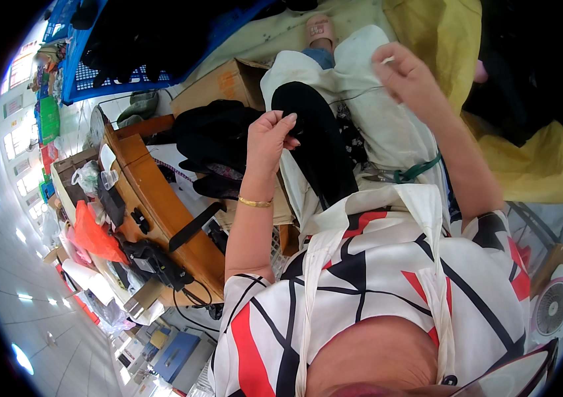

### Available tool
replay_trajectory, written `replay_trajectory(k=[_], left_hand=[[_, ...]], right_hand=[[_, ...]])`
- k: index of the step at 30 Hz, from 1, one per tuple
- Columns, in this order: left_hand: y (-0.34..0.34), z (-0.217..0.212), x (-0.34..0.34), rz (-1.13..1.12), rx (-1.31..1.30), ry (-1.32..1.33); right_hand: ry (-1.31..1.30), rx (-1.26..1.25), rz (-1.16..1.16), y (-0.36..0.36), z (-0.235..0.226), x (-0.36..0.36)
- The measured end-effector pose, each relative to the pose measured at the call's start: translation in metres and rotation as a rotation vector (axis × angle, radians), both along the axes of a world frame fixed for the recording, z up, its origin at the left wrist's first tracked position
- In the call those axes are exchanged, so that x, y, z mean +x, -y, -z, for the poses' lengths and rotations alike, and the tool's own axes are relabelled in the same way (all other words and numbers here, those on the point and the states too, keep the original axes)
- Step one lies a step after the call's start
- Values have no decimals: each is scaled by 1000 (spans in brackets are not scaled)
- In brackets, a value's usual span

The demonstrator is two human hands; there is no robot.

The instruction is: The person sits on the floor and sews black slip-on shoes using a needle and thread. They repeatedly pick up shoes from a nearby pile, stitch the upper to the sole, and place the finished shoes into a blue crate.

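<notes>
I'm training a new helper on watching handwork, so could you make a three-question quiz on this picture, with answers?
1. Which hand is nearer the long black cloth? A) the left hand; B) the right hand.
2. True or false: the green-handled tool lies apart from both hands.
3. Fill in the colour: the bracelet on the left wrist is ____.

Key: 1. A; 2. True; 3. gold.

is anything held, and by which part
The left hand seems to pinch the black cloth at its left edge; whether the right hand holds anything cannot be told.
</notes>
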State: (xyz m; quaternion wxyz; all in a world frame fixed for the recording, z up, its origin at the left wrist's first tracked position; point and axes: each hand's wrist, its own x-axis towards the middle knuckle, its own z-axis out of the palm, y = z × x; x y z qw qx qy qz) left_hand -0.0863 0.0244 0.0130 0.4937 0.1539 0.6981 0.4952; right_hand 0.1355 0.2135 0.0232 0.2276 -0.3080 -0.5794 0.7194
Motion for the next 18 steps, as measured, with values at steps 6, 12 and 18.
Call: replay_trajectory(k=[6, 12, 18], left_hand=[[2, -2, -3, 19, -2, -62], [1, -12, 14, 214, 166, -1087], [10, -21, 24, 452, 128, -1529]], right_hand=[[145, 1131, -141, 40, 35, -38], [392, 1080, -248, 45, 54, -56], [66, 841, 191, 37, 29, -78]])
